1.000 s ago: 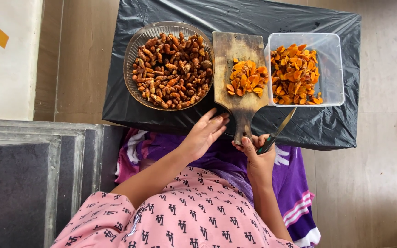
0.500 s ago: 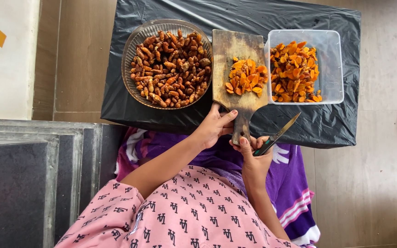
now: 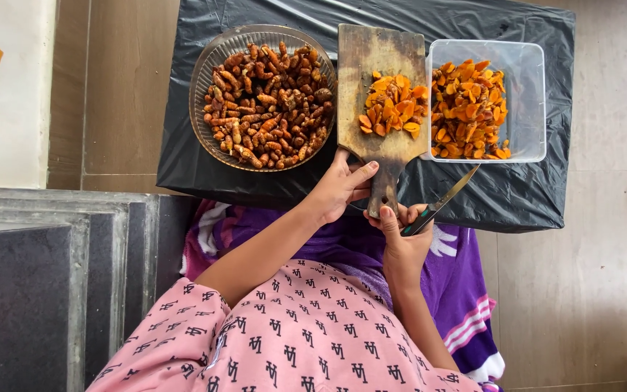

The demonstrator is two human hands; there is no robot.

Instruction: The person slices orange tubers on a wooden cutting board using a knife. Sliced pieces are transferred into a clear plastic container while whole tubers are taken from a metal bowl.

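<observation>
home floor food prep | tiled floor (image 3: 604,290) | cutting board (image 3: 380,80) | plastic sheet (image 3: 517,196)

Beige tiled floor (image 3: 604,276) across the right and upper left. Pale wall (image 3: 1,109) at far left. Dark stone step (image 3: 30,290) with grey ridged edges at lower left. Soft, even daylight.
</observation>
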